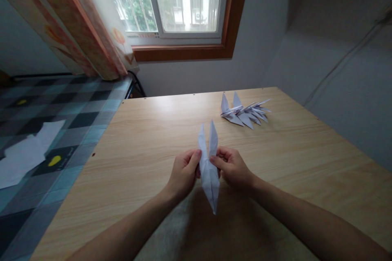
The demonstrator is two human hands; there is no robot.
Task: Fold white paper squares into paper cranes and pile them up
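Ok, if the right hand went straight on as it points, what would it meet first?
The paper that the right hand is touching. Beyond it, the left hand seems next in line, though depth is unclear from this single view.

I watch through one camera, which sits on the person's head. It faces forward and downward over the wooden surface [131,147]. The hands [183,171] are quite near to it, around the middle of my view; the window [190,4] is farther, at the top.
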